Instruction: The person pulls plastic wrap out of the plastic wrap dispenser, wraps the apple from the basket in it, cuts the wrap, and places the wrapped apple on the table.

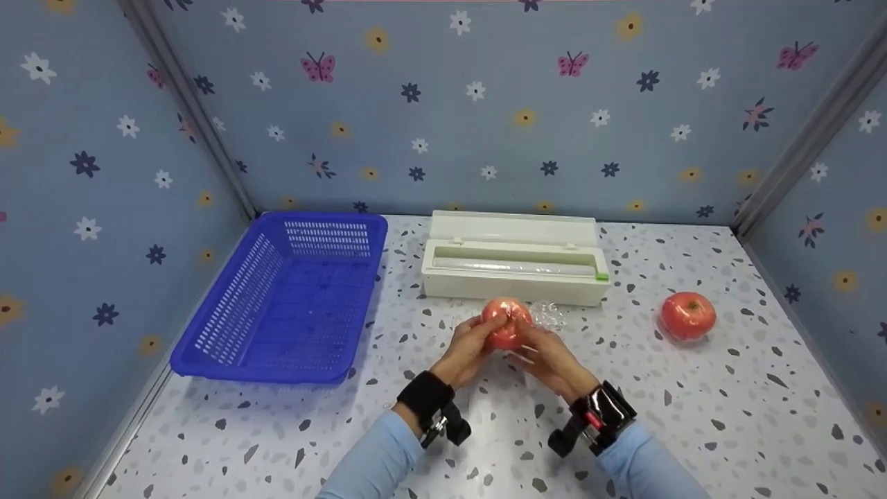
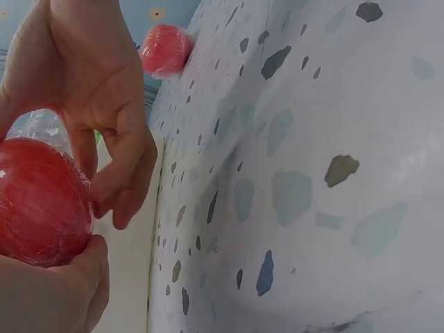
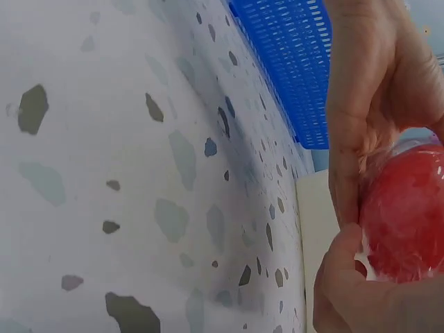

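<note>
A red apple (image 1: 508, 324) in clear plastic wrap is held up between both hands, above the table in front of the box. My left hand (image 1: 468, 351) grips its left side, thumb on top. My right hand (image 1: 552, 358) has its thumb on the apple and its fingers curled by the right side. Loose crinkled plastic wrap (image 1: 549, 315) sticks out to the right of the apple. In the left wrist view, shiny film covers the held apple (image 2: 41, 201). The right wrist view shows the left fingers against the wrapped apple (image 3: 406, 215).
Behind the hands, a white wrap box (image 1: 513, 285) stands with its lid up and a roll of film (image 1: 513, 267) inside. To the left is a blue plastic basket (image 1: 298, 312). Another red apple (image 1: 687, 316), also film-covered, sits at the right. Patterned walls enclose the speckled table (image 1: 693, 409).
</note>
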Demonstrator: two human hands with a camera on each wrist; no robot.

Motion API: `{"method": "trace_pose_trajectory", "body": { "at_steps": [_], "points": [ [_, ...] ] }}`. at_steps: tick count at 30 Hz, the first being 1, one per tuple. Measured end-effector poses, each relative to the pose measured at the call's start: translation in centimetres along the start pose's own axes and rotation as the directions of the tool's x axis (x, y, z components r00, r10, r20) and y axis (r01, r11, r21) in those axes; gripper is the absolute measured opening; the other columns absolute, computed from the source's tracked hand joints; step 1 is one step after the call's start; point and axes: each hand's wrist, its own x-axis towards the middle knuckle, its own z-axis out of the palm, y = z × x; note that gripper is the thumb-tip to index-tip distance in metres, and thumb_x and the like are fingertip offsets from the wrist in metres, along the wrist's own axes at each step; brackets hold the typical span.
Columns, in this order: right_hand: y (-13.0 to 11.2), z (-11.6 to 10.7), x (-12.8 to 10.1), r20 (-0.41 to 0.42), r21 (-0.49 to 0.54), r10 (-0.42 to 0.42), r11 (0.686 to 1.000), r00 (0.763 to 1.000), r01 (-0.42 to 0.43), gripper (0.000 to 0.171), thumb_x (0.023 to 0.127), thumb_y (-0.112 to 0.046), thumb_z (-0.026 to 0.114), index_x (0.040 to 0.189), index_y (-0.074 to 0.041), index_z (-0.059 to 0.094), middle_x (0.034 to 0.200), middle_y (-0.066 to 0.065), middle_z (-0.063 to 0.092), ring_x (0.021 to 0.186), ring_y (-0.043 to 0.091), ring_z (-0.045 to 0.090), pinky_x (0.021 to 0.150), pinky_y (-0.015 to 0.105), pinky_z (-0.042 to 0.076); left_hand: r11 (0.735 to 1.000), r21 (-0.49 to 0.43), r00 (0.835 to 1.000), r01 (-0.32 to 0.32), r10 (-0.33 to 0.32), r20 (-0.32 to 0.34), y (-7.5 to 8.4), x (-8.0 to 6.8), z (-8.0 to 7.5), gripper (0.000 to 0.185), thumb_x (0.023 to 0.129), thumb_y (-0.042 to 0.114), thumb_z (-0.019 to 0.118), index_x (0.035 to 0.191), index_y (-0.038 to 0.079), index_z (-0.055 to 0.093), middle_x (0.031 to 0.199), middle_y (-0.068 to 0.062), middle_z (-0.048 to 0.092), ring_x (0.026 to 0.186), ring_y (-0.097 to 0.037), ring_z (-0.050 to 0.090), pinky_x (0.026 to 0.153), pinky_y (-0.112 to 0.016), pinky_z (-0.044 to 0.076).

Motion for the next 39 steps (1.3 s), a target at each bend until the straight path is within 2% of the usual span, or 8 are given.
{"method": "trace_pose_trajectory", "body": {
  "at_steps": [5,8,12,17,25,30,34,39],
  "points": [
    [-0.7,-1.0,0.2,-0.163,-0.031,-0.121,0.993,0.979,0.117,0.077,0.086,-0.04,0.06,0.14,0.001,0.024,0.14,0.022,0.03,0.129,0.034,0.034,0.105,0.042,0.036,0.999,0.039,0.998,0.01,-0.008,-0.056,1.0,-0.3,-0.5,0.065,0.079,0.03,0.07,0.126,-0.006,0.042,0.127,-0.02,0.05,0.106,-0.021,0.055,0.091,-0.026,0.046],
    [-1.2,-1.3,0.4,-0.282,-0.184,-0.244,0.963,0.928,0.197,0.062,0.085,-0.032,0.063,0.13,0.005,0.041,0.134,0.019,0.042,0.123,0.03,0.043,0.101,0.039,0.041,0.999,0.034,0.999,0.008,-0.007,-0.044,1.3,-0.4,-0.9,0.07,0.078,0.03,0.071,0.128,-0.007,0.04,0.129,-0.021,0.047,0.11,-0.024,0.054,0.094,-0.028,0.045],
    [-1.8,-1.3,0.7,-0.325,-0.416,-0.339,0.89,0.883,0.189,0.04,0.085,-0.028,0.064,0.108,0.004,0.061,0.108,0.011,0.061,0.102,0.022,0.054,0.093,0.036,0.044,1.0,0.025,0.999,0.01,-0.009,-0.041,1.5,-0.5,-1.4,0.075,0.076,0.032,0.073,0.129,-0.007,0.038,0.13,-0.022,0.046,0.114,-0.026,0.052,0.098,-0.03,0.043],
    [-2.4,-1.8,0.7,-0.358,-0.448,-0.397,0.867,0.845,0.217,0.026,0.089,-0.021,0.059,0.098,0.002,0.064,0.083,-0.001,0.063,0.083,0.016,0.055,0.083,0.031,0.045,1.0,0.028,0.999,0.011,-0.009,-0.05,1.5,-0.6,-1.7,0.07,0.077,0.032,0.071,0.128,-0.006,0.04,0.128,-0.021,0.049,0.109,-0.023,0.054,0.096,-0.029,0.044],
    [-2.6,-2.7,0.8,-0.388,-0.256,-0.297,0.944,0.873,0.208,0.016,0.092,-0.013,0.053,0.095,0.003,0.057,0.076,-0.002,0.052,0.06,0.005,0.052,0.064,0.018,0.053,0.996,0.091,0.995,0.014,-0.005,-0.097,1.8,-1.1,-1.9,0.059,0.082,0.026,0.067,0.126,-0.005,0.044,0.121,-0.016,0.052,0.099,-0.017,0.054,0.088,-0.023,0.047],
    [-2.5,-2.6,0.8,-0.397,-0.344,-0.299,0.925,0.868,0.161,0.02,0.095,-0.022,0.048,0.093,-0.003,0.055,0.07,-0.004,0.047,0.054,0.004,0.042,0.053,0.017,0.044,0.991,0.132,0.994,0.031,-0.017,-0.109,1.4,-1.2,-1.7,0.059,0.081,0.027,0.067,0.125,-0.005,0.044,0.12,-0.016,0.054,0.1,-0.018,0.056,0.088,-0.024,0.048],
    [-2.4,-2.6,1.0,-0.388,-0.461,-0.317,0.88,0.865,0.116,0.03,0.091,-0.034,0.054,0.088,-0.005,0.059,0.07,-0.003,0.048,0.052,0.006,0.038,0.049,0.018,0.038,0.988,0.152,0.995,0.036,-0.021,-0.096,1.2,-1.3,-1.5,0.062,0.081,0.028,0.067,0.127,-0.005,0.041,0.125,-0.019,0.05,0.109,-0.023,0.054,0.095,-0.029,0.045],
    [-2.7,-2.7,1.3,-0.401,-0.515,-0.315,0.854,0.86,0.072,0.035,0.089,-0.034,0.056,0.103,-0.003,0.064,0.084,-0.001,0.052,0.066,0.01,0.043,0.055,0.02,0.039,0.985,0.168,0.998,0.026,-0.016,-0.06,1.1,-1.4,-1.4,0.066,0.082,0.029,0.067,0.13,-0.006,0.038,0.129,-0.021,0.047,0.113,-0.026,0.053,0.098,-0.031,0.044]
  ]
}}
